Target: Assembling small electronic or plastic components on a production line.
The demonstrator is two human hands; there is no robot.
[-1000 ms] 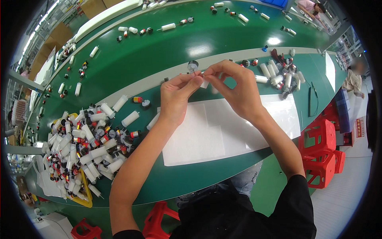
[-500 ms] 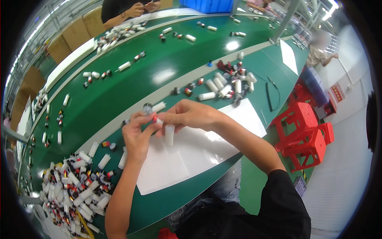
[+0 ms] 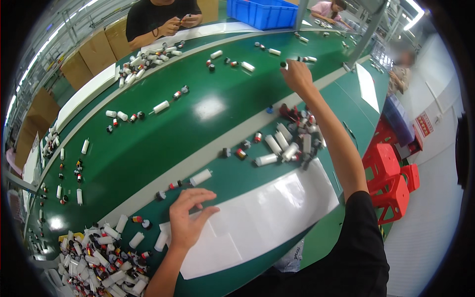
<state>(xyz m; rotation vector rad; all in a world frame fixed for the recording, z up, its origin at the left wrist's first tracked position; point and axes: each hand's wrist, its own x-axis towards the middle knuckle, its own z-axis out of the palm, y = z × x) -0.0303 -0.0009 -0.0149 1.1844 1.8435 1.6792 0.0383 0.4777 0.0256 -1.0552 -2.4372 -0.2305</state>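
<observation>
Head camera view: a small dark-ended piece [image 3: 284, 65] sits in the grip of my right hand [image 3: 299, 77], whose arm stretches far forward over a glossy green strip [image 3: 163, 133]. My fingers hide most of the piece, so its full shape cannot be told. My two hands are well apart. My left hand [image 3: 187, 220] is at the upper left part of a white sheet [image 3: 257, 222], its thumb and fingers parted with a gap between them.

Just beyond my left fingers, on the green tabletop [image 3: 237, 179], lie a white cylinder [image 3: 200, 177], a red-and-black part [image 3: 175, 184] and a dark cap [image 3: 160, 196], roughly in a row. At lower left is a large heap of white cylinders and small parts [image 3: 106, 265], with a yellow edge [image 3: 72, 237] showing at its top. A smaller cluster of similar parts [image 3: 281, 141] lies beyond the sheet, to the left of my right forearm, near a small blue object [image 3: 269, 109].

More parts lie scattered along the glossy strip. Across it, a person in black [image 3: 163, 22] holds something small in both hands, left of a blue bin [image 3: 260, 14]. To my right stand red stools [image 3: 383, 166].
</observation>
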